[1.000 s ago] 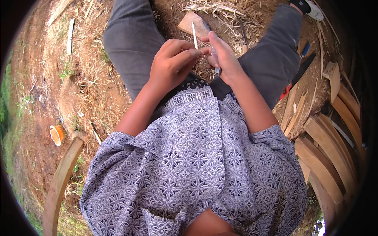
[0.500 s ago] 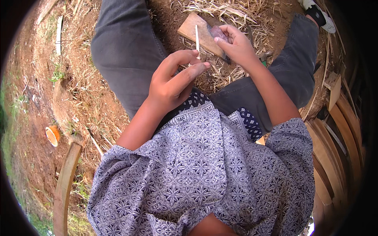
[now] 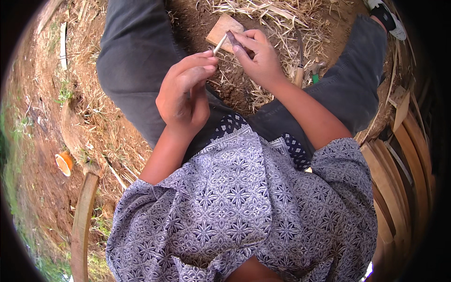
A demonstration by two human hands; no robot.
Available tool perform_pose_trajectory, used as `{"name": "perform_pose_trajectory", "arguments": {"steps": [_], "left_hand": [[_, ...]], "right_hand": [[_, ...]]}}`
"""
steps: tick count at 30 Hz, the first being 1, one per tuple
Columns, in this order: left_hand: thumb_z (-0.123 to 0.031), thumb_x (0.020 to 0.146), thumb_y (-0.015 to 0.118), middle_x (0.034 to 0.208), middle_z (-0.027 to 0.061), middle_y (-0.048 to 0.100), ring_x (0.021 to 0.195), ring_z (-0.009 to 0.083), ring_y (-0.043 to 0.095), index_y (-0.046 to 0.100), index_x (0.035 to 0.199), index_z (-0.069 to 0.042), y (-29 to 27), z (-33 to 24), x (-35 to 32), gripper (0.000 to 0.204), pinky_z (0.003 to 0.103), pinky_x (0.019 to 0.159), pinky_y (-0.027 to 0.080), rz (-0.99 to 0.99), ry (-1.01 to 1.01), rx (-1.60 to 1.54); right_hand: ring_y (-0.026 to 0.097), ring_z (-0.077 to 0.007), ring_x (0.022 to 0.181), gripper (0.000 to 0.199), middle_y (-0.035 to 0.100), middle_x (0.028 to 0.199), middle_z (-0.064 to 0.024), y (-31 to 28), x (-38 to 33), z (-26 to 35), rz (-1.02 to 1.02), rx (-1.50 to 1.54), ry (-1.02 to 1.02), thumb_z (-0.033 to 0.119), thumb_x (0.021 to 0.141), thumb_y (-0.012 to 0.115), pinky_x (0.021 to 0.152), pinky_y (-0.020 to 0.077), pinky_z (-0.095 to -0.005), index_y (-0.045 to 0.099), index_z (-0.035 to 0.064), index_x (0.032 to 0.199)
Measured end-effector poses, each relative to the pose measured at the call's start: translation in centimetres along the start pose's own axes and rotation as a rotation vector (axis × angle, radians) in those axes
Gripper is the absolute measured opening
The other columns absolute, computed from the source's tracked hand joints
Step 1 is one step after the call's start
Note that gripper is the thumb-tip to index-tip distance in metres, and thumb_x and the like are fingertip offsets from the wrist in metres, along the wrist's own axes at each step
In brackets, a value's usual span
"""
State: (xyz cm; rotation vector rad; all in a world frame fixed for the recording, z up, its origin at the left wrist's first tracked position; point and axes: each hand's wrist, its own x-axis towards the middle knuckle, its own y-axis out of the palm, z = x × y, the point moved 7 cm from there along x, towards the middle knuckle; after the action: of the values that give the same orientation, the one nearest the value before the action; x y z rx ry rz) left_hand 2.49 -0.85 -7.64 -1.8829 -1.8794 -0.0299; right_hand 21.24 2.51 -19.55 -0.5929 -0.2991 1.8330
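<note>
My left hand (image 3: 187, 87) pinches one end of a thin pale stick (image 3: 220, 45) between thumb and fingers. The stick slants up and to the right. At its far tip, my right hand (image 3: 256, 56) grips a small purplish-brown folded piece (image 3: 234, 39), which seems to touch the stick; its material is unclear. Below both hands lies a flat wooden board (image 3: 223, 27) on the ground, partly hidden by my right hand.
Right of my right hand lies a knife with a wooden handle (image 3: 299, 74), beside a small green object (image 3: 315, 78). Wood shavings (image 3: 263, 8) litter the soil. Curved planks (image 3: 399, 183) are stacked at the right. An orange cup-like object (image 3: 64, 163) and a wooden post (image 3: 83, 225) are at left.
Both hands have shifted left, and the stick has tilted from nearly upright to slanting right. My right hand has brought the purplish-brown piece from over the board to the stick's tip.
</note>
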Motion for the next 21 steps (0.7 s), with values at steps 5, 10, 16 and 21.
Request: {"name": "perform_pose_trajectory", "arguments": {"steps": [5, 10, 16, 21], "left_hand": [[-0.01, 0.112, 0.045, 0.122, 0.0207, 0.067, 0.12, 0.0318, 0.067, 0.052, 0.136, 0.01, -1.6, 3.6, -0.6, 0.031, 0.048, 0.101, 0.061, -0.323, -0.395, -0.238], [-0.013, 0.113, 0.046, 0.123, 0.0186, 0.066, 0.12, 0.0323, 0.067, 0.056, 0.13, 0.006, -2.3, 5.4, -0.6, 0.028, 0.049, 0.103, 0.059, -0.444, -0.476, -0.362], [-0.012, 0.113, 0.045, 0.124, 0.0185, 0.066, 0.12, 0.0317, 0.067, 0.056, 0.13, 0.005, -2.0, 4.7, -0.5, 0.027, 0.049, 0.103, 0.059, -0.41, -0.45, -0.276], [-0.011, 0.113, 0.044, 0.123, 0.0186, 0.067, 0.119, 0.0313, 0.067, 0.055, 0.131, 0.005, -1.7, 4.5, -0.4, 0.027, 0.048, 0.104, 0.058, -0.371, -0.409, -0.237]], "right_hand": [[0.068, -0.027, 0.088, 0.03, 0.068, 0.105, -0.0144, -2.7, 2.5, -3.6, -0.28, 0.041, 0.078, 0.019, 0.088, 0.072, 0.079, 0.0542, -0.0362, 0.076, 0.0037, 0.114], [0.069, -0.03, 0.096, 0.029, 0.071, 0.103, -0.0145, -3.4, 3.7, -5.0, -0.248, 0.02, 0.015, 0.019, 0.085, 0.073, 0.087, 0.0548, -0.039, 0.077, 0.0033, 0.109], [0.07, -0.0262, 0.097, 0.029, 0.072, 0.112, -0.0113, -0.2, 2.7, -3.1, -0.086, -0.047, -0.069, 0.014, 0.092, 0.069, 0.088, 0.056, -0.0359, 0.075, 0.0059, 0.119], [0.074, -0.0186, 0.101, 0.032, 0.074, 0.119, -0.0098, -0.6, 2.7, -3.4, -0.136, 0.037, 0.014, 0.007, 0.1, 0.059, 0.086, 0.0569, -0.0311, 0.07, 0.0072, 0.13]]}}
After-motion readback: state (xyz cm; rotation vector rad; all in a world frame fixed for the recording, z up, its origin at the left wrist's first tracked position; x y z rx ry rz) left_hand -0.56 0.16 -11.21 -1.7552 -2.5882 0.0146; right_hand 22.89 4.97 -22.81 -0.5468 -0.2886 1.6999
